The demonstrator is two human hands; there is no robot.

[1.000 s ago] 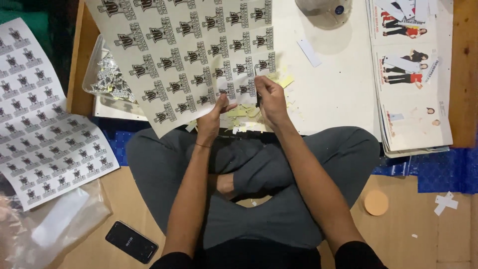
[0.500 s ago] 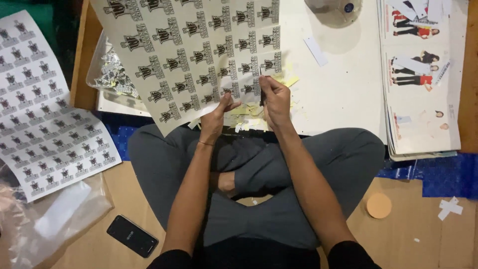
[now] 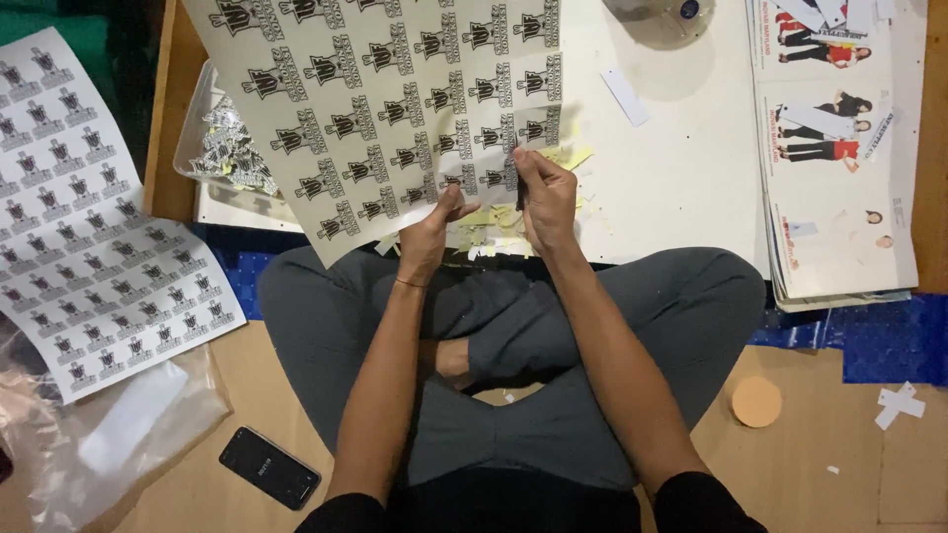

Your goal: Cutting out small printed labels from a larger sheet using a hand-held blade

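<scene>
I sit cross-legged at a low white table (image 3: 681,168). My left hand (image 3: 430,232) pinches the lower edge of a large sheet of black-and-white stickers (image 3: 395,99) that lies tilted over the table. My right hand (image 3: 545,197) grips the sheet's lower right corner, with a thin dark tool upright between its fingers at the sheet's edge. Small yellow and white paper scraps (image 3: 494,227) lie under both hands by the table's near edge.
A second sticker sheet (image 3: 99,217) lies on the floor at left, over clear plastic bags (image 3: 109,434). A clear tray of cut stickers (image 3: 227,153) sits at the table's left. Printed pages with figures (image 3: 839,158) lie at right. A black phone (image 3: 269,467) and a round cork disc (image 3: 757,402) are on the floor.
The big sheet has shifted a little right and down between my hands. My right hand has moved slightly along its lower edge; both hands keep their hold.
</scene>
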